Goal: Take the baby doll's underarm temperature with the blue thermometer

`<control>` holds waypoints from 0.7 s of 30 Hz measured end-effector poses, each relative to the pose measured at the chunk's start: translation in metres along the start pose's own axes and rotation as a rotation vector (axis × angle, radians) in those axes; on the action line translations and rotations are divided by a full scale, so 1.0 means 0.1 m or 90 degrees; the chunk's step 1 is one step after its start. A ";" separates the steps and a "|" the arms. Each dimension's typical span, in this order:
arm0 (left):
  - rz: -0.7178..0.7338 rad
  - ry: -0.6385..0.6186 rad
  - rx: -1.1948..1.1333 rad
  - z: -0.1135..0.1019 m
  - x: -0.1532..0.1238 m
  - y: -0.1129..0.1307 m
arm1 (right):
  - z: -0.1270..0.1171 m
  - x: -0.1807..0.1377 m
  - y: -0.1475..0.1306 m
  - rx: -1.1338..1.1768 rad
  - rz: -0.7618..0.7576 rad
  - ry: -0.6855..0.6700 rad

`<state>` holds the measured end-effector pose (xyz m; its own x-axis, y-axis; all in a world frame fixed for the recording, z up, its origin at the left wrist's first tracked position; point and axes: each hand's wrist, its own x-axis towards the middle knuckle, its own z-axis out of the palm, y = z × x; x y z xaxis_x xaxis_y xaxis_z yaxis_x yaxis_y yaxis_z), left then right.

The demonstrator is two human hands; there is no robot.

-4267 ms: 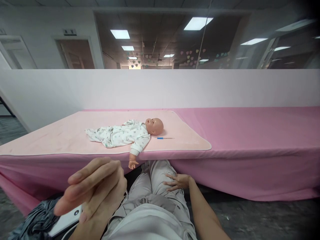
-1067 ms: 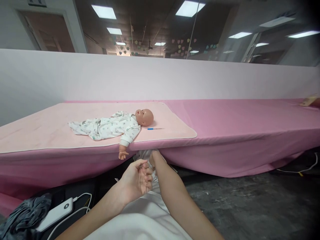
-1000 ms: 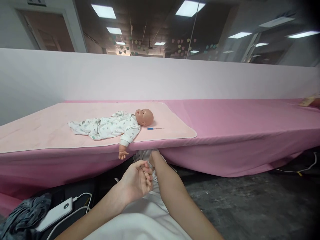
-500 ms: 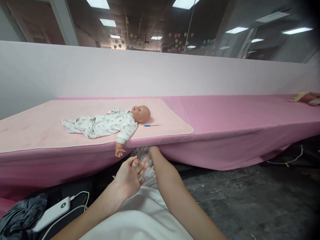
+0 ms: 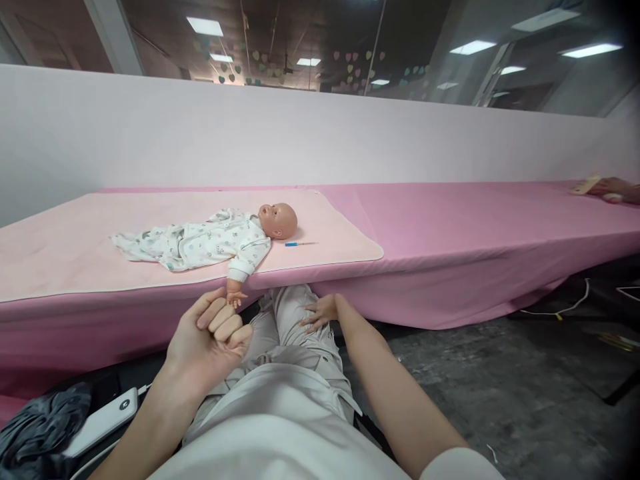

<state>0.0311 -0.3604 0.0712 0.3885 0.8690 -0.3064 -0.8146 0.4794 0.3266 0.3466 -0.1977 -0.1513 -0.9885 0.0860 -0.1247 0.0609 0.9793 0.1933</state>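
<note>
A baby doll (image 5: 220, 237) in a white printed sleepsuit lies on its back on a pale pink mat (image 5: 75, 247), head to the right. One doll arm hangs over the table's front edge. My left hand (image 5: 210, 333) is curled into a loose fist just under the doll's dangling hand (image 5: 233, 298), knuckles nearly touching it; nothing shows inside the fist. My right hand (image 5: 317, 312) rests flat on my thigh, fingers spread. A thin stick with a blue end (image 5: 299, 244) lies on the mat beside the doll's head.
The long table carries a pink cloth (image 5: 475, 227) that hangs to the floor, with a white wall behind. A white power bank (image 5: 100, 420) with a cable and a dark grey cloth (image 5: 35, 430) lie at lower left. Cables (image 5: 565, 310) trail on the floor at right.
My left hand rose from my lap toward the doll's hanging hand and curled shut. My right hand drew back out from under the table edge onto my thigh. The view tilted down.
</note>
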 end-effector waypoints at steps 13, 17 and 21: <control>-0.032 -0.247 -0.110 0.03 -0.12 0.11 | 0.17 -0.03 0.12 0.082 -0.109 -0.041; -0.067 -0.287 -0.133 0.01 -0.14 0.12 | 0.12 -0.01 0.14 0.109 -0.108 -0.077; -0.122 -0.302 -0.180 0.05 -0.15 0.12 | 0.04 0.04 0.17 0.127 -0.107 -0.106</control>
<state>0.0175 -0.3674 0.0843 0.6372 0.7614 0.1194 -0.7690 0.6383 0.0329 0.3442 -0.1802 -0.1525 -0.9515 -0.0675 -0.3003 -0.0591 0.9976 -0.0370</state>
